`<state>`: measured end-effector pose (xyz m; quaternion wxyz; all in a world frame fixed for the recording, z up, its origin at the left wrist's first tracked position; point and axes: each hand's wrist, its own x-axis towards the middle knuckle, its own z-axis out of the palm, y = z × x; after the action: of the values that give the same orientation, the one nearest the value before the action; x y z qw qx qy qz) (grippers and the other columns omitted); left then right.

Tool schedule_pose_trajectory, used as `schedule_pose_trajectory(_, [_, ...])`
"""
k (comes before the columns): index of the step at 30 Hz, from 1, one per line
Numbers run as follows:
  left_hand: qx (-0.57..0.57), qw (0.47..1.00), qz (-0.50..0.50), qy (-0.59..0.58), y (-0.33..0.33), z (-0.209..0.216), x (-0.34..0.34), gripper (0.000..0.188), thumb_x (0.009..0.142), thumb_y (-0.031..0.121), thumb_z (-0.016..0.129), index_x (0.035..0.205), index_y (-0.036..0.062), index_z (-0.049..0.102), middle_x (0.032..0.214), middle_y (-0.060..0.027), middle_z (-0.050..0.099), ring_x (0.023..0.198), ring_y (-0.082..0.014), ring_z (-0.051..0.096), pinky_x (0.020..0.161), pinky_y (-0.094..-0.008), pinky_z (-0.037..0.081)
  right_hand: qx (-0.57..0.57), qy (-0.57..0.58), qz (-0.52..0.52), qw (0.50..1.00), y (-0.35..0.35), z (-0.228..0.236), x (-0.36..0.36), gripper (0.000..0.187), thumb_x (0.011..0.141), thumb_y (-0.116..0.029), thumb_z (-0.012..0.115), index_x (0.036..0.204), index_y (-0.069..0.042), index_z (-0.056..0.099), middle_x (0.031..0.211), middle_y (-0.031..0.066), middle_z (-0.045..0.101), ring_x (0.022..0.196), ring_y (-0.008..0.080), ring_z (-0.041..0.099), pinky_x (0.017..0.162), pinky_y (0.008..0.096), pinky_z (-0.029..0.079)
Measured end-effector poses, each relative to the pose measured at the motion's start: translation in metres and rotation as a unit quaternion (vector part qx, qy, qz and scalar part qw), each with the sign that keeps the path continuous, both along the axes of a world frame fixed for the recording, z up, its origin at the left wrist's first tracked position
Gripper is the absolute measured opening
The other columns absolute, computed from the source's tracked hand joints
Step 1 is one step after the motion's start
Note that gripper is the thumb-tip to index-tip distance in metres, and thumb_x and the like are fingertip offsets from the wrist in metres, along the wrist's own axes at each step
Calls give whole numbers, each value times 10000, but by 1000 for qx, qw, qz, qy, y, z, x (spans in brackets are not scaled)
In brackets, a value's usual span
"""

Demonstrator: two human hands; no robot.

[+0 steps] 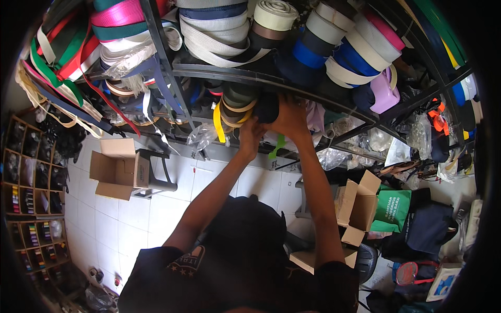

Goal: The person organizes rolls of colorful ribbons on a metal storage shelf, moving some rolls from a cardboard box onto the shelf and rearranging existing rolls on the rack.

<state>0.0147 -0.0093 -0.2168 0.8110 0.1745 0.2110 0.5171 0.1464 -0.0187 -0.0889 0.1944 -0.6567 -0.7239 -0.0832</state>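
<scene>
Dark webbing roll [268,108] sat at the far rack [222,73], between your hands.
Left hand [251,139] curled at its near edge, right hand [290,119] against its right side; I couldn't tell your fingers' grip. It seemed light, pliable, best cupped around the rim.

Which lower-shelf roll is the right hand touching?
The nearly black roll, against the right hand; the olive-green roll further left is clear of that hand.

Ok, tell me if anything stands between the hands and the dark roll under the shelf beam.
Nothing visible does: the left hand and right hand both appear to touch the dark roll. The shelf beam crosses above, not between.
</scene>
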Motion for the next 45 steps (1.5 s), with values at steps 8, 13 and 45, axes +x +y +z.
schedule_pose_trajectory(8, [59,981,-1,186,5,64,8,500,816,169,813,1223,-23,596,1136,-106,659,930,-169,666,840,-312,535,-52,46,5,998,-22,11,-4,1067,467,-376,843,1416,-99,443,1342,201,518,1246,377,511,1026,538,326])
schedule_pose_trajectory(13, [131,964,9,232,-2,69,1,486,831,192,804,1211,-40,610,1092,-105,682,917,-174,666,823,-291,536,-23,155,38,987,-33,11,4,1019,512,-370,919,1392,-101,480,1302,176,525,1217,366,532,1013,481,405])
schedule_pose_trajectory(45, [123,937,-169,281,-45,100,-46,562,848,244,795,1234,-98,569,1100,-146,691,924,-183,697,834,-304,571,97,624,-76,772,-91,-4,13,252,939,-179,698,1051,45,723,868,108,732,724,147,682,676,250,512])
